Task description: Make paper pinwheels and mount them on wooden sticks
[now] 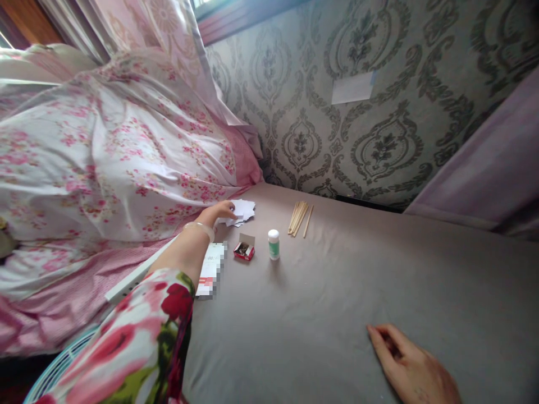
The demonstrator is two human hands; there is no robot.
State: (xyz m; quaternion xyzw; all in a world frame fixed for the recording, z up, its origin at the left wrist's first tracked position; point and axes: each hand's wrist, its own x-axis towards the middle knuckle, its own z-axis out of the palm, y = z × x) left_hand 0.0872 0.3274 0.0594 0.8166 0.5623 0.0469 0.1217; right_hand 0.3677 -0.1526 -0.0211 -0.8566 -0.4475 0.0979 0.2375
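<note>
My left hand [219, 213] reaches forward and lies on a small heap of white paper pieces [243, 211] at the far side of the grey sheet; its fingers curl over the papers. My right hand [410, 365] lies flat on the grey sheet [337, 292] at the near right, fingers slightly curled, holding nothing. Between them stand a small white-capped glue bottle [273, 244], an open red box of small clips [245, 248], and a bunch of thin wooden sticks [298, 217].
A flowered quilt [109, 151] is piled at the left, over pink bedding. A white printed sheet [209, 269] lies beside my left forearm. The patterned wall [337, 112] runs behind, with a purple cushion [492, 168] at the right.
</note>
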